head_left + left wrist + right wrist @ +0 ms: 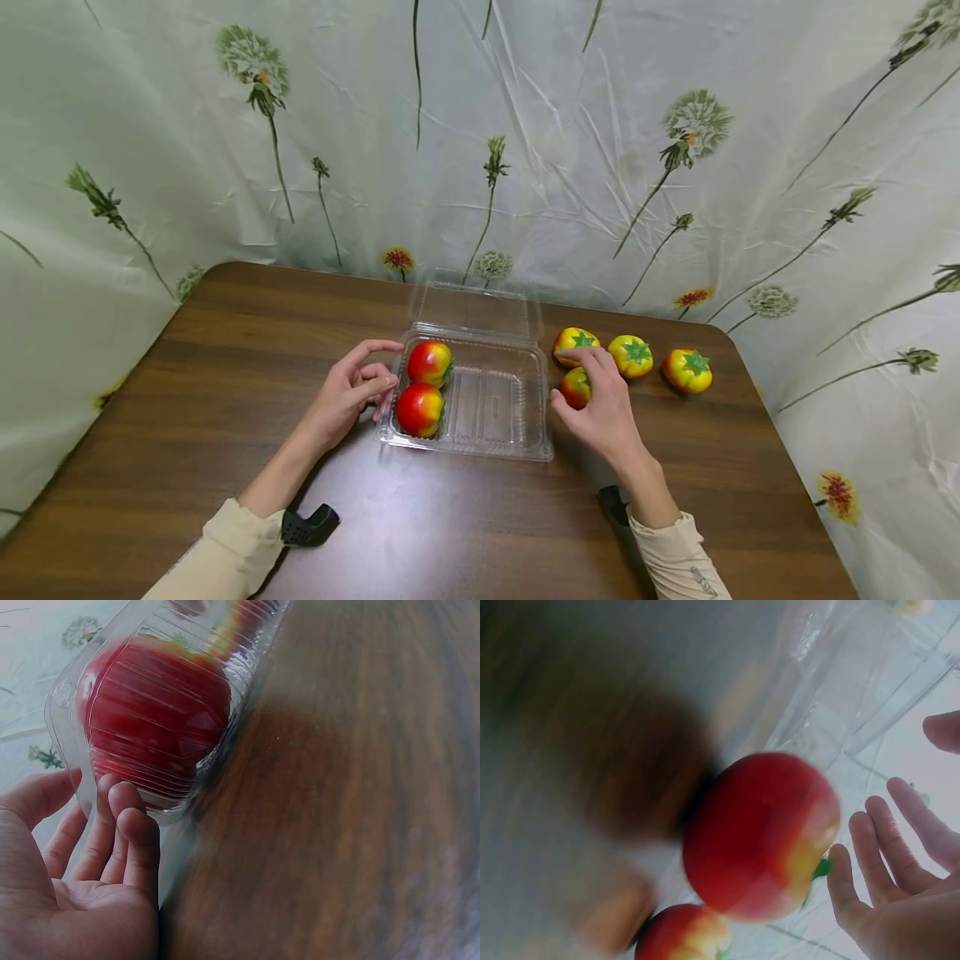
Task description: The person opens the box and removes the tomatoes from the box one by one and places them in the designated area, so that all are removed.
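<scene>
A clear plastic clamshell box (495, 451) lies with its lid raised at the back. Two red-and-yellow persimmons, a rear one (430, 362) and a front one (419, 410), sit in its left side. My left hand (347, 393) is at the box's left wall, relaxed fingers right at the plastic; the left wrist view shows the fingertips (129, 796) close below a persimmon (154, 705). My right hand (602, 407) reaches over a persimmon (576, 387) just right of the box. In the right wrist view its fingers are spread beside that persimmon (761, 836), with nothing gripped.
Behind and right of the right hand stand three more persimmons: one near the box (576, 340), a middle one (630, 356) and a far right one (687, 371). The brown wooden table (247, 350) ends at a floral curtain (360, 167). The open lid (476, 308) reaches toward the back edge.
</scene>
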`<state>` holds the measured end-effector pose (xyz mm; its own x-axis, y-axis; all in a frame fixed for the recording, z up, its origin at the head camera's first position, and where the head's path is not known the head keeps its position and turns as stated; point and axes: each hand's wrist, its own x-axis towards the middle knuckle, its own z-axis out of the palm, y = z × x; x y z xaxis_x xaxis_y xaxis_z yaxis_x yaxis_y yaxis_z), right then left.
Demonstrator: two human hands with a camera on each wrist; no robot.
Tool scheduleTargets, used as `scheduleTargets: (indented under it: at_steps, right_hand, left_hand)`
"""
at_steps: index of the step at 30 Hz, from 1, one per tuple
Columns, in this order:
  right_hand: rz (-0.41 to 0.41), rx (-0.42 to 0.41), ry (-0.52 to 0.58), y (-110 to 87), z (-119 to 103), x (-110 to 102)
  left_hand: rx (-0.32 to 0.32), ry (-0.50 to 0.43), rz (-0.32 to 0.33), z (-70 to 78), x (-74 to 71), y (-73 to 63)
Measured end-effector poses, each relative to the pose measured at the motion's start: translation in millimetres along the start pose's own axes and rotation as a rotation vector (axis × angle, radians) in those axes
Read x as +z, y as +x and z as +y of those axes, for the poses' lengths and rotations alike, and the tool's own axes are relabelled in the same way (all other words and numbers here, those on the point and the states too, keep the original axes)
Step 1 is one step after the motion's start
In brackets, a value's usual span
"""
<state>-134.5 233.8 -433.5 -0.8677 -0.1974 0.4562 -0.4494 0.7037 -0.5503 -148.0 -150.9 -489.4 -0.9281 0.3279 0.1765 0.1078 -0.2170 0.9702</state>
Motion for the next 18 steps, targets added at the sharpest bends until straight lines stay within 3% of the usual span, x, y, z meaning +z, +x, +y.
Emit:
scheduleTargets:
  at_steps: [13,18]
  right_hand:
    - [-0.066,-0.027,0.025,5.8,-30.0,18.3]
    - [-0.100,-0.002,0.057,9.6,-41.9,26.1]
  left_hand:
    - [-0.005,0.008,0.010,0.5,2.3,-0.1]
    - [-0.006,0.008,0.010,2.3,1.6,1.6]
